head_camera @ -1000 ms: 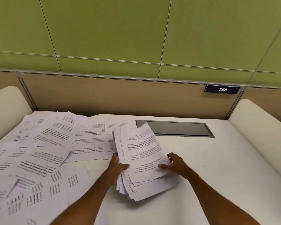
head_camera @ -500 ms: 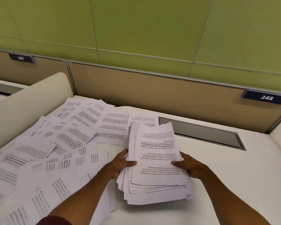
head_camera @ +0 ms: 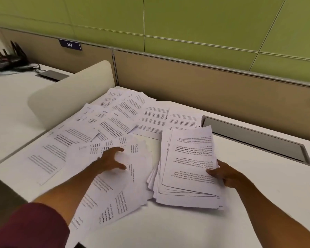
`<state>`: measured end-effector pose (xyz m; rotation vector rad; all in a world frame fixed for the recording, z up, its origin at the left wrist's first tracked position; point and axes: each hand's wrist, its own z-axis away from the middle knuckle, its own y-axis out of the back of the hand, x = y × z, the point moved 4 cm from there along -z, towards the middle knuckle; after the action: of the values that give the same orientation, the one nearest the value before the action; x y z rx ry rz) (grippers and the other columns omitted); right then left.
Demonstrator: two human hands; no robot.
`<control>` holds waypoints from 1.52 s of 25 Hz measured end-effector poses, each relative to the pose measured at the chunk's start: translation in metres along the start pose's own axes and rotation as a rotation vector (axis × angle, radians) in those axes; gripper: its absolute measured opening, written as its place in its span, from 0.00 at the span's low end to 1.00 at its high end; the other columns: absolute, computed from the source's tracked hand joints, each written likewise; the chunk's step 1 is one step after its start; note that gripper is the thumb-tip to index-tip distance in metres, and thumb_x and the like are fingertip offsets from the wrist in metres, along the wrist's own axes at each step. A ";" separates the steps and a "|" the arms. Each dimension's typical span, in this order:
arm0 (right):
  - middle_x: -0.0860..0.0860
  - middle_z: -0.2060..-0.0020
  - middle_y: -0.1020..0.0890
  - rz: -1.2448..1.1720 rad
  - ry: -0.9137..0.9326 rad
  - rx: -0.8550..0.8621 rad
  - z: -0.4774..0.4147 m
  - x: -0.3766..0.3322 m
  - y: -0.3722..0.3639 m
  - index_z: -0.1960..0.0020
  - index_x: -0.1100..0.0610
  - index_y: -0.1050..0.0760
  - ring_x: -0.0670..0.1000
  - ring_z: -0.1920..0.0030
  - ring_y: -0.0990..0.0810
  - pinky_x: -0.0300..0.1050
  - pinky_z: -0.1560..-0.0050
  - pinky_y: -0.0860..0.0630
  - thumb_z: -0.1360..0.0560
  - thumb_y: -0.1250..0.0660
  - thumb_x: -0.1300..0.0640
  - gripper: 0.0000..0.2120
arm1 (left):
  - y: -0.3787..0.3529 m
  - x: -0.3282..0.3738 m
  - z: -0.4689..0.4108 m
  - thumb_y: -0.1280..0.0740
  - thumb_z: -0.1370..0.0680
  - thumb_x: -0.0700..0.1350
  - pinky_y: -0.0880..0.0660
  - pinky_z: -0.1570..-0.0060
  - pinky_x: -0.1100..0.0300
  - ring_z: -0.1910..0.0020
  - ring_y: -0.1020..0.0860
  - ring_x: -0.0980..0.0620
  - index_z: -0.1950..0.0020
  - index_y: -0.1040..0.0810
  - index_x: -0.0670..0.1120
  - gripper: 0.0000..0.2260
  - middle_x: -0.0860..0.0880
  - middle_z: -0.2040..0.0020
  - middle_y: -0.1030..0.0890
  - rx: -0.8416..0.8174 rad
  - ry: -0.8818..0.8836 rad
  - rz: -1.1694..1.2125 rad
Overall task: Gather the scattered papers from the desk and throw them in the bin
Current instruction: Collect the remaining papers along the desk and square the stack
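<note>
Stack: thin, floppy sheets, likely slippery. Right hand, fingers clamped on its right edge. Left hand, fingers spread, on loose sheets left of stack.

Black router, apparently, far left; plate 247; grey cable hatch; cream divider.

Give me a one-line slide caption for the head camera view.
Right hand holds the gathered paper stack on the white desk while the left hand reaches over loose printed sheets.

White papers, blk print; maroon sleeve
</note>
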<state>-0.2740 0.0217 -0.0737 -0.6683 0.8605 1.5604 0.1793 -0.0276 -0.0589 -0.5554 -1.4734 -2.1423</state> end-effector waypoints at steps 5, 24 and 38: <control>0.54 0.49 0.17 -0.027 0.009 -0.045 0.018 0.004 -0.023 0.37 0.57 0.28 0.54 0.53 0.15 0.47 0.61 0.17 0.28 0.31 0.72 0.22 | -0.004 -0.025 -0.003 0.25 0.43 0.67 0.49 0.27 0.38 0.23 0.48 0.48 0.25 0.45 0.60 0.51 0.53 0.21 0.48 -0.082 -0.070 -0.391; 0.59 0.42 0.19 0.079 0.061 0.227 0.066 0.027 -0.038 0.35 0.61 0.27 0.64 0.43 0.20 0.64 0.41 0.24 0.44 0.24 0.56 0.37 | 0.006 -0.007 -0.054 0.47 0.53 0.84 0.62 0.30 0.34 0.22 0.57 0.49 0.24 0.50 0.60 0.60 0.53 0.21 0.56 -0.009 -0.340 -0.377; 0.60 0.49 0.16 -0.473 -0.222 0.173 0.078 0.022 -0.033 0.38 0.59 0.26 0.63 0.52 0.15 0.60 0.56 0.18 0.30 0.39 0.31 0.35 | 0.060 -0.012 -0.087 0.27 0.51 0.74 0.35 0.34 0.44 0.38 0.25 0.45 0.32 0.36 0.48 0.55 0.47 0.36 0.24 -0.116 -0.168 -0.507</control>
<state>-0.2414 0.1000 -0.0527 -0.5153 0.6072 1.0962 0.2193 -0.1259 -0.0504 -0.4432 -1.7331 -2.6358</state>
